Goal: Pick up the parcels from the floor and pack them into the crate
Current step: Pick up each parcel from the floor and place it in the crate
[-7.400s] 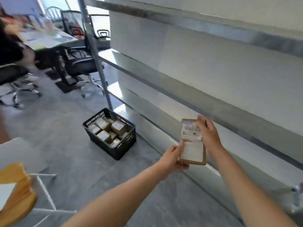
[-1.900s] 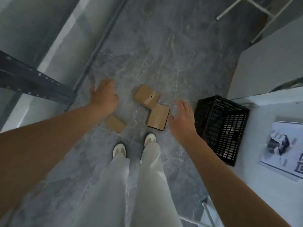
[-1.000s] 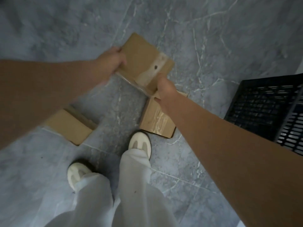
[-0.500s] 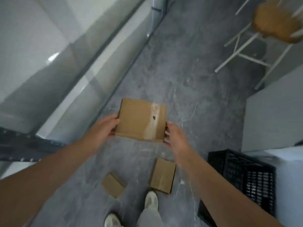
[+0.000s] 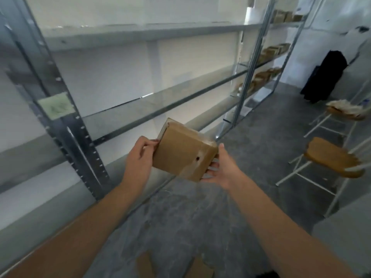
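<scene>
**Racks, stools, grey floor**

A metal rack (image 5: 140, 109) fills the view from 9 to 12 o'clock, with a pale label (image 5: 56, 105) stuck on its near upright. At 1 o'clock, a farther rack holds brown boxes (image 5: 269, 53). A wooden-seated stool (image 5: 333, 159) stands on the grey floor (image 5: 271, 121) at 3 o'clock, with a second stool (image 5: 345, 113) beyond it. A dark garment (image 5: 325, 77) hangs at 2 o'clock.

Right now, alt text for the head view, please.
A brown cardboard parcel is held up before metal shelving, left hand pinching its left edge, right hand holding its right end. Two more parcels lie on the floor below.
</scene>
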Motion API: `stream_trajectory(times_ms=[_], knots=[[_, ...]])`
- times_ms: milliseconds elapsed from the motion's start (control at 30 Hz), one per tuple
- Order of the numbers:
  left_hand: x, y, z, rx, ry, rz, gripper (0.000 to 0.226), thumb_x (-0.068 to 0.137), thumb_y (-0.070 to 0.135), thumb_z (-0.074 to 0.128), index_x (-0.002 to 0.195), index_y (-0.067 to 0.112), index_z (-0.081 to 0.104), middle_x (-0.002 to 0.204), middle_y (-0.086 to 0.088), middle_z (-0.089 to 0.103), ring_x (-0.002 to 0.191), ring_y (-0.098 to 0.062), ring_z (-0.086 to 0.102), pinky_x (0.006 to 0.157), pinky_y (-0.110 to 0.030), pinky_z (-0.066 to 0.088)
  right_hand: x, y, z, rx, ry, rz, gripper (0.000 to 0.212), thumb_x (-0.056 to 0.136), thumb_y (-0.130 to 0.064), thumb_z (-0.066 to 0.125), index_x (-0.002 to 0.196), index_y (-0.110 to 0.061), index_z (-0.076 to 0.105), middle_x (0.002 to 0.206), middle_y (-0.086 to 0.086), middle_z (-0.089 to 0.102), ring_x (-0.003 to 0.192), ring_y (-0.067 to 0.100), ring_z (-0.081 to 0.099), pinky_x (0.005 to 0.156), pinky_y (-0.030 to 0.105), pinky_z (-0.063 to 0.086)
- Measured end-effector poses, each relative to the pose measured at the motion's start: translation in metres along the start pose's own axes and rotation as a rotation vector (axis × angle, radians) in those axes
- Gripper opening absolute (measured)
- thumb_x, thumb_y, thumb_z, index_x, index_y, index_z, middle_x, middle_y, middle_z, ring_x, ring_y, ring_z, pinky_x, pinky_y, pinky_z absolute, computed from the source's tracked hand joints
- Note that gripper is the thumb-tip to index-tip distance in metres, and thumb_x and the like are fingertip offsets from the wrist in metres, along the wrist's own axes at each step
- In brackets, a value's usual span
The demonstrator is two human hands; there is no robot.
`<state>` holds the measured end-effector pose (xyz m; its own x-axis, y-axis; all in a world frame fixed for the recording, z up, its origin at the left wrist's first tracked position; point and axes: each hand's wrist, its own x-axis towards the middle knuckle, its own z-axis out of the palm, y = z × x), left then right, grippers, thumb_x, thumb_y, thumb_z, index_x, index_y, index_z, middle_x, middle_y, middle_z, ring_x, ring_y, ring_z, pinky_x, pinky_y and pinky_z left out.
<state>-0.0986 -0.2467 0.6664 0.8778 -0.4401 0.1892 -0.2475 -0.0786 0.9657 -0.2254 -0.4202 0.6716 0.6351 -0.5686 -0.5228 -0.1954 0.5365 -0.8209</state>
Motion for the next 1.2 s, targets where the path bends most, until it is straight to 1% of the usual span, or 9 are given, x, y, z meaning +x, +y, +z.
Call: stream_trajectory(times_ms=[100,200,367,467,567,733,867,967,1200], knots=[[-0.026,0.02,-0.031,0.003,0.157,0.007,0.023,0.099,0.015,0.047,0.089,-0.002,0.059,0.089,0.0,0.068,0.081,-0.004,0.06,0.066,-0.007,0.044,-0.019,-0.004,0.019,-0.05,-0.104,-0.027,0.037,0.099,-0.047,0.044,0.095,-0.013,0.06,0.1,0.014,0.06,0.093,0.034,0.061,0.086,0.058,0.051],[-0.059,0.01,-0.076,0.094,0.3,-0.045,0.02,0.097,0.022,0.051,0.081,0.013,0.058,0.08,-0.005,0.062,0.075,-0.011,0.056,0.07,-0.026,0.044,-0.03,0.007,0.049,-0.117,-0.245,-0.034,0.025,0.094,-0.033,0.047,0.1,-0.013,0.062,0.095,0.013,0.06,0.089,0.03,0.06,0.089,0.058,0.052],[-0.134,-0.018,-0.16,-0.022,0.51,-0.185,0.019,0.099,0.037,0.051,0.096,0.028,0.068,0.089,0.004,0.071,0.091,-0.022,0.068,0.088,-0.045,0.055,-0.056,0.049,0.129,-0.223,-0.432,-0.03,0.015,0.086,-0.015,0.043,0.092,-0.009,0.055,0.089,0.013,0.06,0.086,0.025,0.056,0.069,0.046,0.052],[-0.182,-0.017,-0.219,-0.153,0.686,-0.22,0.025,0.1,0.035,0.049,0.109,0.021,0.068,0.098,-0.005,0.073,0.092,-0.026,0.07,0.078,-0.035,0.058,-0.083,0.079,0.198,-0.27,-0.538,0.032,0.023,0.096,-0.023,0.041,0.079,-0.012,0.052,0.073,0.009,0.057,0.071,0.02,0.054,0.06,0.038,0.049],[-0.236,-0.012,-0.288,-0.18,0.861,-0.24,0.027,0.1,0.035,0.049,0.116,0.022,0.065,0.102,-0.005,0.073,0.089,-0.02,0.072,0.073,-0.03,0.058,-0.118,0.12,0.278,-0.367,-0.681,0.078,0.026,0.098,-0.032,0.045,0.087,-0.01,0.054,0.074,0.01,0.058,0.075,0.021,0.058,0.055,0.034,0.052],[-0.34,-0.006,-0.405,-0.095,0.984,-0.247,0.029,0.093,0.033,0.06,0.122,0.034,0.064,0.103,-0.008,0.071,0.098,-0.019,0.069,0.09,-0.036,0.055,-0.21,0.222,0.404,-0.627,-0.895,0.021,0.032,0.098,-0.041,0.048,0.112,-0.013,0.058,0.105,0.007,0.067,0.096,0.024,0.064,0.062,0.035,0.053],[-0.436,-0.012,-0.48,-0.014,1.17,-0.285,0.04,0.091,0.022,0.065,0.127,0.04,0.059,0.101,0.004,0.071,0.097,-0.01,0.068,0.084,-0.023,0.052,-0.297,0.305,0.478,-0.687,-1.053,0.055,0.017,0.097,-0.027,0.052,0.102,-0.011,0.057,0.098,0.008,0.07,0.084,0.023,0.063,0.066,0.033,0.051],[-0.507,-0.024,-0.53,-0.02,1.293,-0.323,0.039,0.092,0.013,0.063,0.126,0.033,0.059,0.113,0.007,0.07,0.108,-0.009,0.065,0.091,-0.027,0.053,-0.356,0.374,0.524,-0.719,-1.183,0.108,0.014,0.096,-0.019,0.052,0.101,-0.01,0.062,0.096,0.008,0.074,0.085,0.024,0.065,0.076,0.039,0.051],[-0.623,-0.071,-0.592,0.011,1.5,-0.486,0.034,0.092,0.01,0.062,0.124,0.023,0.062,0.114,0.01,0.07,0.108,-0.004,0.064,0.097,-0.035,0.053,-0.439,0.521,0.569,-0.934,-1.284,0.136,0.017,0.099,-0.015,0.048,0.1,-0.019,0.064,0.093,0.005,0.073,0.077,0.018,0.065,0.058,0.028,0.048]])
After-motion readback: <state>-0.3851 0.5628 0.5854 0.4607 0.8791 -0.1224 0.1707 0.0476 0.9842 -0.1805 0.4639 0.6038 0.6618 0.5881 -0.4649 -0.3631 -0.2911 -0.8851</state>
